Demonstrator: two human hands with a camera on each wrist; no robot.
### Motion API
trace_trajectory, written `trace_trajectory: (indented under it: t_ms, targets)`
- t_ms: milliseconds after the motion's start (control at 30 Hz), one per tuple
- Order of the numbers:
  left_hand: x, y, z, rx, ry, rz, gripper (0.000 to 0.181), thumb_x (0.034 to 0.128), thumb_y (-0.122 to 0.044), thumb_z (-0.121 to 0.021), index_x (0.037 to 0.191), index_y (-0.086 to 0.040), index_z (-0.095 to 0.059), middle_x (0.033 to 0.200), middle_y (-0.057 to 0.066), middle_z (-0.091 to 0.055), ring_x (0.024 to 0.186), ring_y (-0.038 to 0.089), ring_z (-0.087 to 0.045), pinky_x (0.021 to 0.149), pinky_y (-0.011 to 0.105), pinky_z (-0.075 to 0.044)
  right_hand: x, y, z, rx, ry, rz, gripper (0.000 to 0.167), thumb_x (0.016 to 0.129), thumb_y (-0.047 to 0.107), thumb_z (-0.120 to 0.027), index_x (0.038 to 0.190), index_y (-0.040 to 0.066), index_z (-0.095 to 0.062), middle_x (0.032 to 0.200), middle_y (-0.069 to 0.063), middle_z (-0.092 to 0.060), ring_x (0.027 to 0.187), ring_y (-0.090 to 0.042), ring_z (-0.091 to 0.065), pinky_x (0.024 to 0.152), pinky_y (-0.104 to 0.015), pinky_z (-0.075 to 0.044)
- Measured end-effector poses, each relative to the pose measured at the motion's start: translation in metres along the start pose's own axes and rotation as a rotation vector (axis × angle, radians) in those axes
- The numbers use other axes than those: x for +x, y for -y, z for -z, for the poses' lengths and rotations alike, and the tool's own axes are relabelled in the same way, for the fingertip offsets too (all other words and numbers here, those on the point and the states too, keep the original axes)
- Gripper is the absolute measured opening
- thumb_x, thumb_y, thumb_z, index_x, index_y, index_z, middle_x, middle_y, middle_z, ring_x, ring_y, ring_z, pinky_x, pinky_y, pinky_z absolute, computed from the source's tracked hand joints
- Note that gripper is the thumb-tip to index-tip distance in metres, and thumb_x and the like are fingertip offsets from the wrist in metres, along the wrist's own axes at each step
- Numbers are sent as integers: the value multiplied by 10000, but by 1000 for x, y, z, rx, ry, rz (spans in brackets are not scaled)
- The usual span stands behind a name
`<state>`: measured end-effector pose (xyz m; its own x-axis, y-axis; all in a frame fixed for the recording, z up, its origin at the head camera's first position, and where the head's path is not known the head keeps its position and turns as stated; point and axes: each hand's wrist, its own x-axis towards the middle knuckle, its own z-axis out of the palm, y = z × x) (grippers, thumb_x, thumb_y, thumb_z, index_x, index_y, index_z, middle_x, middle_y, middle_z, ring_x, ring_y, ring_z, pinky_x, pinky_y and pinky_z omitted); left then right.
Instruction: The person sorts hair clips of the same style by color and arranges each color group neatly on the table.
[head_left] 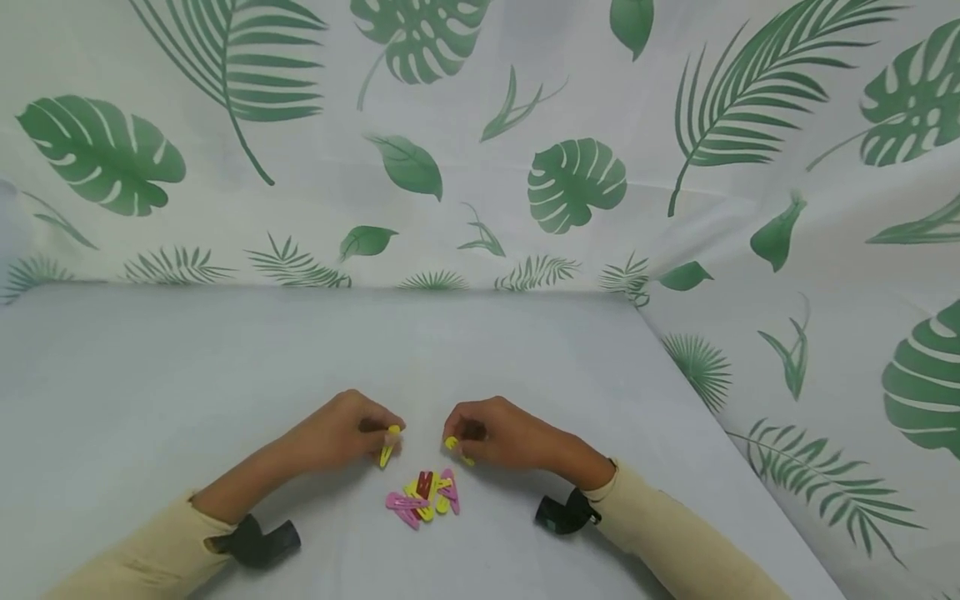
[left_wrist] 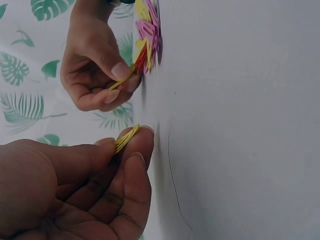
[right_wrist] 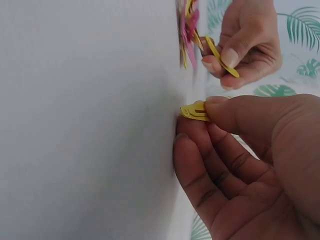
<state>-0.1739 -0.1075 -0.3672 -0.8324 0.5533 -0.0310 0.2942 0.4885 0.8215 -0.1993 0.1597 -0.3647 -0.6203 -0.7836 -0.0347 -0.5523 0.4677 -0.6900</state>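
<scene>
Between thumb and fingers my left hand [head_left: 343,432] pinches a yellow snap hair clip [head_left: 387,447], its narrow end pointing down. Opposite it, my right hand [head_left: 504,433] pinches another yellow snap hair clip [right_wrist: 196,111], partly covered by the fingers. In the left wrist view, the left hand's yellow clip [left_wrist: 127,138] shows edge-on at the fingertips. Just in front of both hands lies a small pile of hair clips [head_left: 424,495] in pink, yellow and dark red, overlapping one another. Both hands stay apart from the pile and from each other.
A white-covered table [head_left: 187,358] spreads around the hands. Behind and to the right hangs a white cloth with green leaf prints [head_left: 480,183]. Black wrist cameras [head_left: 262,542] sit at both sleeve cuffs. A thin dark line [left_wrist: 173,180] runs along the table surface.
</scene>
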Motion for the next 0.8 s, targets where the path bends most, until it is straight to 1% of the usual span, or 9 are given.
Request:
trace_trajectory:
  t_ms: [133,233,333,400,467,567,700,800]
  targets:
    - [3,7,5,5,-20,-6,223,907,-21,-654,1115,42,-705,849,-12,-711,675,120,-620,628,264,-515,4,-4,3,19,-9,-1,149,911,21,-665,984,150,-649,874,86,-640,791,-68,-546,733,-248,-488]
    - [8,14,9,-40,-32,-11,238,917,-37,-644,1135,48,-691,830,7,-700,668,144,-639,615,278,-516,9,-8,7,22,-27,-9,144,910,22,-664,982,146,-649,878,70,-635,790,-84,-538,730,-254,-483]
    - [19,20,14,-73,-62,-1,249,923,-54,-645,1146,49,-685,841,32,-690,667,158,-648,611,284,-514,15,-12,11,24,-57,-22,132,905,22,-669,985,125,-649,900,26,-640,801,-102,-548,739,-264,-484]
    - [27,23,17,-81,-90,5,255,922,-54,-648,1149,56,-682,882,50,-689,679,159,-651,623,289,-518,18,-15,14,34,-77,-28,124,905,24,-670,991,110,-648,903,8,-640,797,-108,-551,731,-267,-482]
    - [36,25,19,-69,-124,19,253,919,-56,-655,1148,45,-687,913,58,-685,684,153,-646,633,292,-518,22,-17,17,49,-88,-20,119,907,18,-663,1000,90,-644,896,-3,-638,780,-112,-552,712,-267,-480]
    - [48,26,23,-23,-159,22,249,913,-49,-662,1147,29,-692,950,61,-686,704,142,-634,664,294,-511,28,-20,22,55,-101,2,117,908,4,-648,1008,65,-638,872,9,-627,738,-112,-547,670,-258,-475]
    - [60,28,27,40,-182,2,242,908,-21,-657,1142,27,-692,978,72,-689,729,137,-620,698,291,-505,38,-24,28,55,-119,18,120,900,-11,-648,1008,40,-636,852,-6,-626,706,-116,-551,643,-253,-467]
    - [66,29,31,37,-195,12,246,907,-5,-648,1144,44,-687,998,93,-692,753,140,-623,705,292,-507,48,-28,31,62,-140,10,128,895,-12,-655,1012,36,-637,846,-19,-627,699,-123,-560,639,-254,-469]
